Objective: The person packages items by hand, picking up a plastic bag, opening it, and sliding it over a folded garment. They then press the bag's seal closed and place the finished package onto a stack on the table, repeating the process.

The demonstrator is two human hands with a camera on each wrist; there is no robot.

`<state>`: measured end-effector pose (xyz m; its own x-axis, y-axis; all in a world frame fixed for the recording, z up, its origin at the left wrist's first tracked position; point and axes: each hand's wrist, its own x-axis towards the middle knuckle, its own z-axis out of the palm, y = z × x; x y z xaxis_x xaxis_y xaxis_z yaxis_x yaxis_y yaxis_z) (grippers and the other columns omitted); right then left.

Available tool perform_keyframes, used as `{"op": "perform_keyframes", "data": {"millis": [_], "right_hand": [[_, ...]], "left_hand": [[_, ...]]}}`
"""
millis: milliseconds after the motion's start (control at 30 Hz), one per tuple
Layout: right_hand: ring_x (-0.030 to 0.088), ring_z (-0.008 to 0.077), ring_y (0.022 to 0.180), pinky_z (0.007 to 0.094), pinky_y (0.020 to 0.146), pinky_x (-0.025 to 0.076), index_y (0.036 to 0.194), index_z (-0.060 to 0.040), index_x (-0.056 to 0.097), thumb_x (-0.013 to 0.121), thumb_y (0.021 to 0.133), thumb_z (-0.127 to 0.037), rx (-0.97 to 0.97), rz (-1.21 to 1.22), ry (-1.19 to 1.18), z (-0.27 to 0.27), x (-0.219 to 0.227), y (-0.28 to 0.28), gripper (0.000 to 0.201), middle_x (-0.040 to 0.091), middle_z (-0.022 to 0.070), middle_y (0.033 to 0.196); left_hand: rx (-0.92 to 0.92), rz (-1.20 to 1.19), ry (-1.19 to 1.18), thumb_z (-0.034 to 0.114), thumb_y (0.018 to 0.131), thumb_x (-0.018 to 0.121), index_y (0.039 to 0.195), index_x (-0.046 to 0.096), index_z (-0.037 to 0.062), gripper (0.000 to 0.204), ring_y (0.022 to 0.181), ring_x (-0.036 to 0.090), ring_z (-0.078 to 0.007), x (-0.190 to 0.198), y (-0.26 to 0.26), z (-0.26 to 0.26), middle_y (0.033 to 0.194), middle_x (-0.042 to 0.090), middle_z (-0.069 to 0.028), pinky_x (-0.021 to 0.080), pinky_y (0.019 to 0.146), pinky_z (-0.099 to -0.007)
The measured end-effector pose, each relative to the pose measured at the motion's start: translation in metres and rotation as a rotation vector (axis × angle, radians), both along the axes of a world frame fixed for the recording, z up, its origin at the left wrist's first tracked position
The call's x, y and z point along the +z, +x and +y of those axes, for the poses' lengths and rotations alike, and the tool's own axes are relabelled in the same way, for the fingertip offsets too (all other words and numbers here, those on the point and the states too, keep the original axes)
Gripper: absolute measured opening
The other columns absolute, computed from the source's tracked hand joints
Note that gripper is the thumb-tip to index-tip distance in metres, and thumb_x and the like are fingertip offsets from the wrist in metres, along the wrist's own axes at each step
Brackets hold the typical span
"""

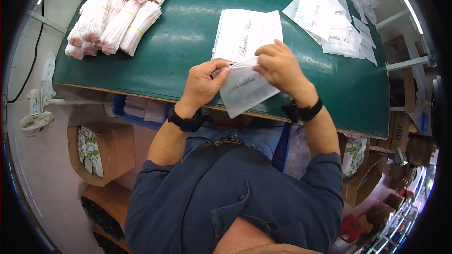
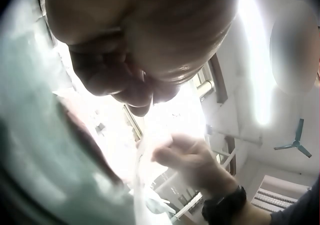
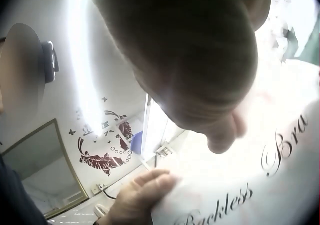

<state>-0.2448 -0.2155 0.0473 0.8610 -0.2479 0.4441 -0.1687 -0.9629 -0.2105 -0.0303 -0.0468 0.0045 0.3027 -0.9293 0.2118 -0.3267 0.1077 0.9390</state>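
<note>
A translucent plastic bag (image 1: 248,87) printed "Backless Bra" hangs tilted between both hands over the table's front edge. My left hand (image 1: 205,81) pinches its upper left corner between thumb and forefinger. At the upper right of the bag, my right hand (image 1: 281,69) pinches the top edge with curled fingers. Just behind the hands lies a stack of white printed sheets or bags (image 1: 249,30) with the same lettering. In the right wrist view the bag's print (image 3: 285,145) shows large, with the left hand (image 3: 140,192) at its far corner.
Rolled bundles of white and pink paper-like pieces (image 1: 117,19), held by yellow bands, are piled at the back left of the green table (image 1: 188,33). Loose printed bags (image 1: 325,21) lie at the right. Below stand a blue bin (image 1: 141,113), cardboard boxes (image 1: 113,153) and a fan (image 1: 37,117).
</note>
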Motion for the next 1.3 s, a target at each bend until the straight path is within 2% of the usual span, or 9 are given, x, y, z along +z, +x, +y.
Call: {"op": "perform_keyframes", "data": {"millis": [67, 167, 433, 567, 700, 933, 1000, 1067, 1300], "right_hand": [[0.069, 0.0318, 0.101, 0.0485, 0.104, 0.052, 0.087, -0.0051, 0.067, 0.082, 0.086, -0.015, 0.002, 0.053, -0.004, -0.002, 0.006, -0.002, 0.018, 0.073, 0.0075, 0.109], [0.069, 0.0316, 0.097, 0.0466, 0.098, 0.053, 0.085, -0.0054, 0.066, 0.082, 0.085, -0.017, 0.002, 0.194, -0.002, 0.003, 0.016, -0.010, 0.020, 0.071, 0.0070, 0.104], [0.068, 0.0289, 0.090, 0.0425, 0.077, 0.056, 0.085, -0.0058, 0.065, 0.080, 0.084, -0.015, 0.149, 0.078, -0.002, 0.028, 0.039, 0.016, 0.017, 0.068, 0.0065, 0.095], [0.068, 0.0287, 0.088, 0.0412, 0.072, 0.057, 0.086, -0.0058, 0.065, 0.079, 0.084, -0.013, 0.254, 0.121, -0.050, 0.030, 0.032, 0.020, 0.016, 0.068, 0.0058, 0.095], [0.069, 0.0282, 0.091, 0.0407, 0.072, 0.057, 0.093, -0.0064, 0.068, 0.079, 0.083, -0.010, 0.265, 0.033, 0.012, 0.031, 0.024, 0.017, 0.015, 0.069, 0.0053, 0.099], [0.070, 0.0302, 0.073, 0.0401, 0.062, 0.055, 0.105, -0.0105, 0.072, 0.081, 0.087, -0.009, -0.054, -0.213, 0.678, 0.032, 0.011, 0.026, 0.020, 0.068, 0.0076, 0.084], [0.071, 0.0319, 0.074, 0.0409, 0.065, 0.056, 0.105, -0.0110, 0.072, 0.079, 0.089, -0.011, 0.036, -0.217, 0.528, 0.029, 0.012, 0.032, 0.018, 0.069, 0.0084, 0.083], [0.072, 0.0352, 0.077, 0.0424, 0.069, 0.058, 0.105, -0.0119, 0.071, 0.076, 0.092, -0.016, 0.197, -0.232, 0.233, 0.032, 0.013, 0.037, 0.015, 0.071, 0.0102, 0.083], [0.074, 0.0328, 0.079, 0.0393, 0.069, 0.059, 0.110, -0.0086, 0.075, 0.080, 0.094, -0.015, 0.235, -0.162, 0.316, 0.034, 0.017, 0.046, 0.018, 0.077, 0.0116, 0.093]], "left_hand": [[-0.030, 0.048, 0.071, 0.007, 0.097, 0.075, 0.116, 0.075, -0.0005, 0.020, 0.075, 0.071, -0.0197, 0.004, 0.007, -0.002, 0.090, 0.077, -0.0112, 0.057, 0.072, -0.0331], [0.186, -0.746, -0.408, 0.008, 0.096, 0.076, 0.123, 0.072, 0.0009, 0.029, 0.085, 0.074, -0.0299, 0.035, 0.001, -0.003, 0.100, 0.078, -0.0134, 0.058, 0.080, -0.0398], [-0.642, -0.469, 0.350, 0.018, 0.092, 0.077, 0.129, 0.065, -0.0007, 0.043, 0.097, 0.073, -0.0350, 0.069, -0.009, -0.027, 0.100, 0.077, -0.0155, 0.057, 0.084, -0.0442], [-0.834, -0.410, 0.378, 0.023, 0.093, 0.079, 0.126, 0.066, 0.0002, 0.043, 0.091, 0.076, -0.0310, 0.054, -0.004, -0.037, 0.099, 0.078, -0.0139, 0.058, 0.081, -0.0412], [-0.893, -0.205, 0.791, 0.020, 0.098, 0.072, 0.130, 0.065, -0.0020, 0.039, 0.087, 0.076, -0.0287, 0.064, -0.004, -0.036, 0.100, 0.077, -0.0149, 0.058, 0.080, -0.0393], [-0.779, 0.021, 0.410, 0.018, 0.100, 0.064, 0.128, 0.067, 0.0009, 0.033, 0.093, 0.078, -0.0204, 0.028, -0.008, -0.024, 0.099, 0.079, -0.0097, 0.060, 0.079, -0.0361], [-0.757, 0.171, 0.266, 0.020, 0.100, 0.064, 0.127, 0.068, 0.0026, 0.033, 0.093, 0.078, -0.0190, 0.027, -0.016, -0.014, 0.096, 0.080, -0.0083, 0.060, 0.077, -0.0362], [-0.957, 0.491, 0.689, 0.012, 0.104, 0.062, 0.138, 0.064, -0.0012, 0.037, 0.096, 0.077, -0.0154, 0.038, -0.028, -0.008, 0.100, 0.079, -0.0086, 0.060, 0.087, -0.0303], [-1.252, -0.049, 0.960, 0.012, 0.103, 0.066, 0.146, 0.061, -0.0012, 0.045, 0.105, 0.075, -0.0182, 0.071, -0.040, -0.028, 0.127, 0.074, -0.0149, 0.059, 0.094, -0.0296]]}}
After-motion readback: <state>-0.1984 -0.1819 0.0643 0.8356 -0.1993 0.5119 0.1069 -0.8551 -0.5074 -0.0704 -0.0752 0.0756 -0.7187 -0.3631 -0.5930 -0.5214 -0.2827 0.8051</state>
